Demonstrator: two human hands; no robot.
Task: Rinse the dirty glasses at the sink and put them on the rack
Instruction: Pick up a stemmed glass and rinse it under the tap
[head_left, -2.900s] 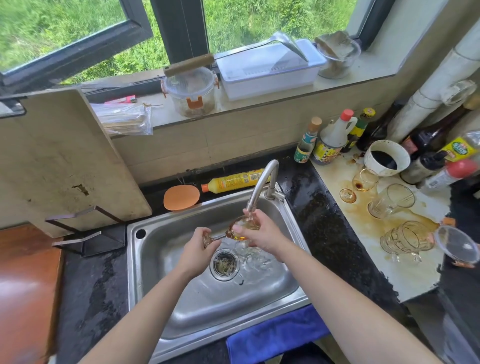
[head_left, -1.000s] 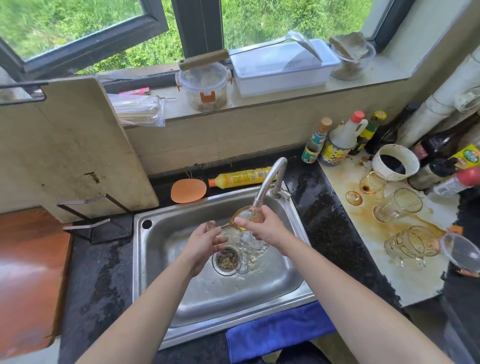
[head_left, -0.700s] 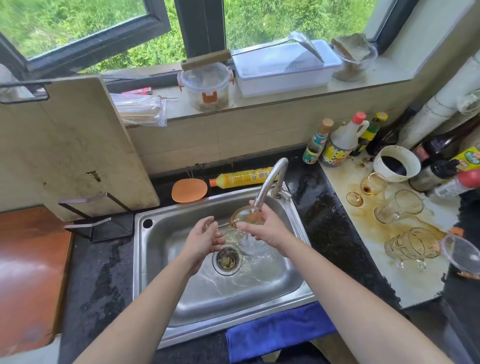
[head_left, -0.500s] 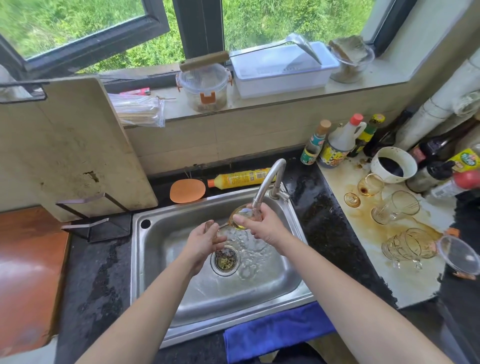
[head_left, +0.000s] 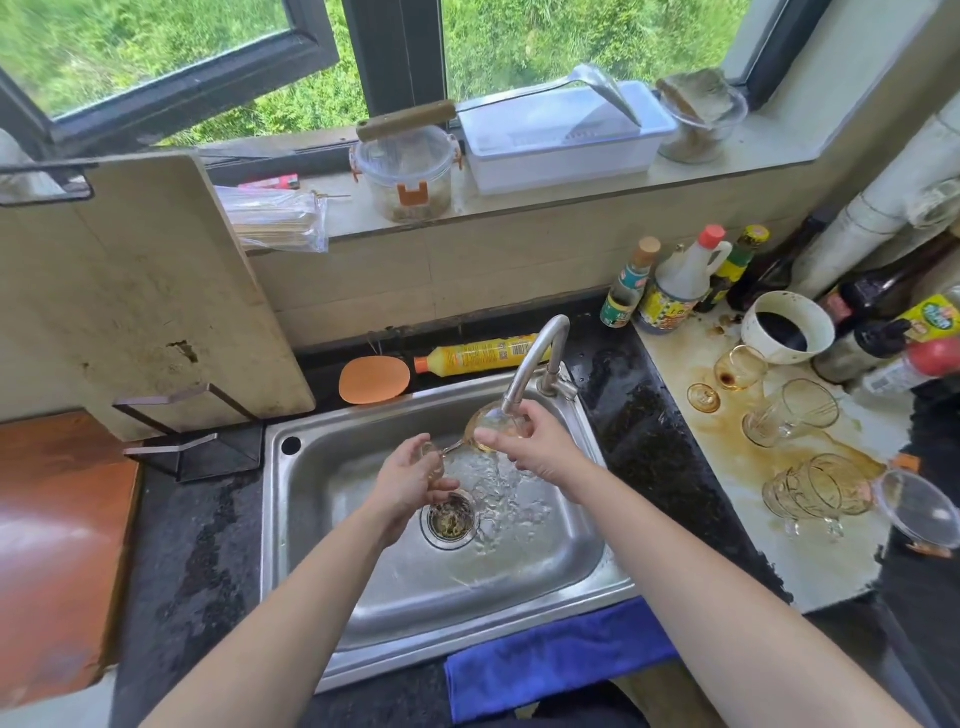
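A stemmed wine glass (head_left: 485, 423) lies sideways under the running tap (head_left: 530, 358) above the steel sink (head_left: 311, 519). My right hand (head_left: 537, 444) grips its bowl. My left hand (head_left: 408, 480) holds its foot and stem end. Water splashes around the drain (head_left: 449, 517). Several dirty glasses wait on the stained white mat (head_left: 831, 561) to the right: a small stemmed glass (head_left: 737, 366), a tilted tumbler (head_left: 792, 410) and a mug (head_left: 815, 493) lying on its side. A black wire rack (head_left: 176, 431) stands left of the sink, with a cutting board (head_left: 130, 291) in it.
Sauce bottles (head_left: 675, 291) and a stained white bowl (head_left: 787, 327) crowd the back right corner. A yellow detergent bottle (head_left: 478, 353) and an orange sponge (head_left: 374, 379) lie behind the sink. A blue cloth (head_left: 550, 660) hangs over the front edge. Containers line the windowsill (head_left: 727, 161).
Both hands have stayed at the tap with the glass, turning it slightly under the water. My left-hand fingers have opened and closed around the foot.
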